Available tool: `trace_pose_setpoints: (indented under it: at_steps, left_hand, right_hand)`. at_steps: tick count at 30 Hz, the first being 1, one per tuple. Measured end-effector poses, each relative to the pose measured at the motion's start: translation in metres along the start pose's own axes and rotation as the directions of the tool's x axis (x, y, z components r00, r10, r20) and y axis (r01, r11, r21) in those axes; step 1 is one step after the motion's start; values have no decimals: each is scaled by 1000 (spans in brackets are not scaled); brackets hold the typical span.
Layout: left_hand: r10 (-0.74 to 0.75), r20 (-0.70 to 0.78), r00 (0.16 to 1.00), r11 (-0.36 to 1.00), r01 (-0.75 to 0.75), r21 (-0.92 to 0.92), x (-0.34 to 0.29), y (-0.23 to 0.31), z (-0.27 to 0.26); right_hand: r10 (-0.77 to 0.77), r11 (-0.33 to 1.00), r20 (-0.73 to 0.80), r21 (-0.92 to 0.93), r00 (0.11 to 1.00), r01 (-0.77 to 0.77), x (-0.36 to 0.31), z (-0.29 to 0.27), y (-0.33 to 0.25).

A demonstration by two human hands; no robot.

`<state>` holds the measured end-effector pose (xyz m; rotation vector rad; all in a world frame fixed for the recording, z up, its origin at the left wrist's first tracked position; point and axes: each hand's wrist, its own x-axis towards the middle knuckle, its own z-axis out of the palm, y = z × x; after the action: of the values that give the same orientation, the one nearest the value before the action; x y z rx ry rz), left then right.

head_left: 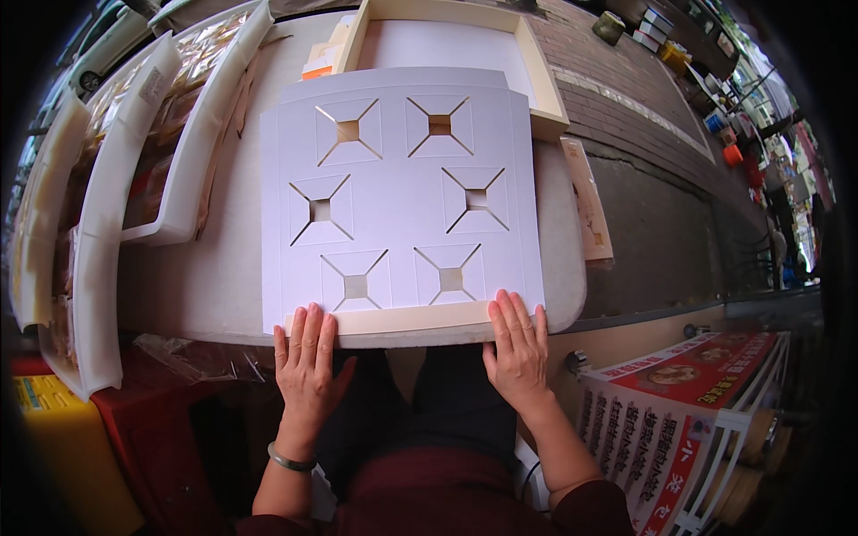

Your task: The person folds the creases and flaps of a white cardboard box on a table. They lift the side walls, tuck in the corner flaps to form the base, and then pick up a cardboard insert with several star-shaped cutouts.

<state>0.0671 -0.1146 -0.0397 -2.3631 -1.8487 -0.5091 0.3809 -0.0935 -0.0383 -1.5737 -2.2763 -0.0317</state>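
Note:
A white cardboard insert sheet (398, 205) lies on the table in front of me, with several square openings and X-shaped slits cut through it. Along its near edge runs a narrow cream flap (402, 318). My left hand (308, 357) rests its outstretched fingers on the flap's left end, thumb off to the side. At the right end, the straight fingers of my right hand (518, 353) press on the same flap. Neither hand grasps anything. Behind the sheet, partly covered by it, is a shallow cream box tray (438, 45) with a white inside.
White plastic crates (98, 241) holding wrapped packets stand at the left on the light grey table (192, 286). A flat cardboard piece in clear wrap (585, 201) sticks out past the table's right side. A red printed sign (706, 366) stands at lower right, a yellow crate (67, 447) at lower left.

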Motion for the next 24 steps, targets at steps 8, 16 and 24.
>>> trace_pose_setpoints:
  at_steps: [8, 16, 24]
  left_hand:
    - [-158, -44, 986, 977, 163, 140, -11, -17, 1]
    - [-179, -249, 952, 984, 167, -69, 3, 1, -30]
    - [-99, -273, 957, 995, 91, -40, 14, 4, -42]
  right_hand:
    - [51, 995, -6, -81, 999, -51, -9, -4, 16]
    - [191, 980, -103, 73, 976, -184, -2, -55, 26]
    - [-196, 946, -101, 243, 975, 216, 43, -60, -28]
